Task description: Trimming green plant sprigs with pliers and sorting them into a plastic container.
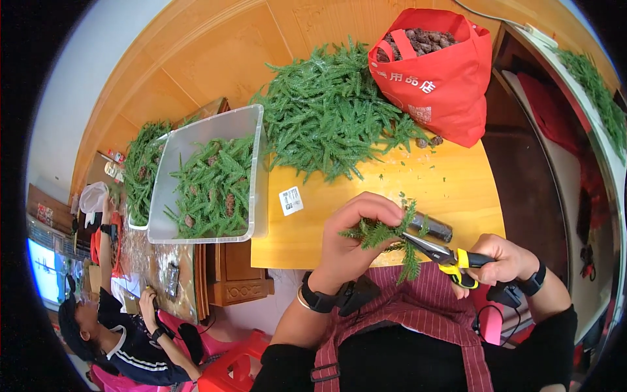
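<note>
The person's left hand (356, 228) is closing its fingers around a small green conifer sprig (385, 234), holding it just above the near edge of the yellow wooden table (450, 189). The right hand (506, 258) is gripping the yellow-and-black handles of a pair of pruning shears (441, 253), whose blades are reaching into the sprig beside the left fingers; whether the blades are biting on a stem is not clear. A dark cylindrical object (432, 227) is lying on the table just behind the shears. Farther back on the table a large heap of green conifer cuttings (333, 121) is spreading out, and a red shopping bag (437, 72) filled with brown cones is standing at the table's far right, touching the heap. To the left of the table a clear plastic bin (206, 176) is holding more cuttings mixed with cones. Well left of the table, another person (124, 340) is sitting low down.
</note>
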`<move>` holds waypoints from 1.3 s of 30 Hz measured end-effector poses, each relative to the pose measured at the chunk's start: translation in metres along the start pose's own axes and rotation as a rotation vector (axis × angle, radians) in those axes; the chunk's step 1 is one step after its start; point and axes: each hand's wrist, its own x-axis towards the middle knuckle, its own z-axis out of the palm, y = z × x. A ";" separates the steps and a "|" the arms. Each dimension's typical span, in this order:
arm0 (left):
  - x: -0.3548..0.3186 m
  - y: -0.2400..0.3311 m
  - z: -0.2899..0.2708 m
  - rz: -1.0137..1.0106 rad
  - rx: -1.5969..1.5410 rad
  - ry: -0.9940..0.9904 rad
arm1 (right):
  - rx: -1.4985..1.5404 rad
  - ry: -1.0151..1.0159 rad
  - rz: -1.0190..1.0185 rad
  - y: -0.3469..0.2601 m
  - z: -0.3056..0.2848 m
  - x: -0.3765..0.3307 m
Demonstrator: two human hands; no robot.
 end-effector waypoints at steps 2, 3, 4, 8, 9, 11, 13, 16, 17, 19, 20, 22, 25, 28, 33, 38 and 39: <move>0.001 0.004 0.001 -0.022 0.028 -0.001 | 0.096 -0.050 -0.021 0.000 0.002 0.001; 0.001 0.007 0.001 -0.024 0.030 -0.003 | 0.168 -0.052 0.022 -0.006 0.006 0.003; 0.002 0.010 0.001 -0.012 0.057 -0.023 | 0.239 -0.054 0.064 -0.009 0.008 0.004; 0.004 0.015 0.003 0.015 0.072 -0.041 | 0.494 -0.139 0.044 0.001 0.009 0.001; 0.004 0.015 0.003 0.015 0.073 -0.043 | 0.522 -0.179 0.047 0.002 0.009 0.000; 0.005 0.014 0.002 0.044 0.159 -0.030 | 0.486 -0.176 0.085 -0.001 0.013 -0.002; 0.003 0.012 0.001 0.035 0.154 -0.007 | 0.316 -0.140 0.009 -0.012 0.020 0.005; 0.001 0.014 -0.002 0.030 0.164 0.027 | -0.176 -0.085 -0.025 -0.026 0.016 0.006; -0.001 0.014 -0.004 0.031 0.185 0.040 | -0.451 -0.016 -0.024 -0.033 0.018 0.005; -0.007 0.013 -0.005 -0.047 0.128 0.098 | -0.508 0.073 0.055 -0.046 0.023 0.003; -0.009 0.013 -0.005 -0.122 0.065 0.145 | -0.618 0.121 -0.005 -0.048 0.023 0.001; -0.010 0.010 -0.006 -0.108 0.013 0.153 | -0.740 0.226 -0.123 -0.045 0.023 -0.002; -0.006 0.011 -0.001 -0.109 -0.079 0.150 | -0.912 0.379 -0.216 -0.040 0.023 -0.003; -0.005 0.014 0.001 -0.108 -0.098 0.131 | -1.107 0.485 -0.303 -0.045 0.028 0.008; -0.007 0.013 0.003 -0.130 -0.164 0.152 | -1.294 0.465 -0.306 -0.050 0.026 0.016; -0.009 0.010 0.003 -0.107 -0.205 0.131 | -1.438 0.501 -0.311 -0.051 0.028 0.020; -0.009 0.009 0.003 -0.106 -0.206 0.131 | -1.439 0.501 -0.311 -0.050 0.027 0.020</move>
